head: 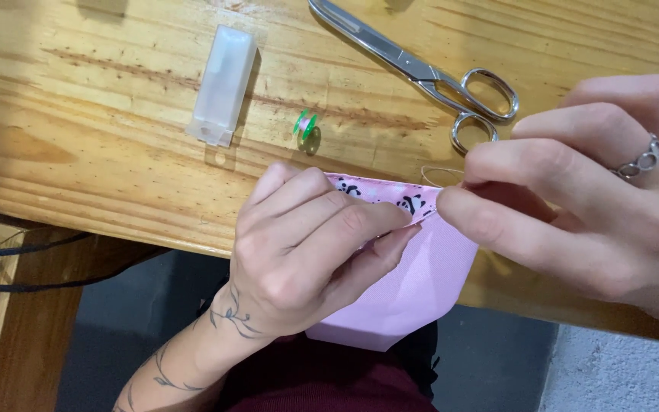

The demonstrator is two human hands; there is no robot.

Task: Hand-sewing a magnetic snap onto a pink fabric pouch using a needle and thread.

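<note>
My left hand [310, 248] pinches the folded top edge of a pink piece of fabric [421, 286] printed with small black-and-white animals, held over the near edge of the wooden table [116, 145]. My right hand [581, 202], with a chain ring on one finger, closes its fingertips at the same fabric edge. A thin pale thread [440, 172] loops up from that spot. Any needle is hidden between the fingers.
Steel scissors [429, 72] lie shut at the back right of the table. A translucent white plastic case [223, 84] lies at the back left, a small green bobbin [306, 126] beside it. Dark cables [17, 252] hang under the table's left side.
</note>
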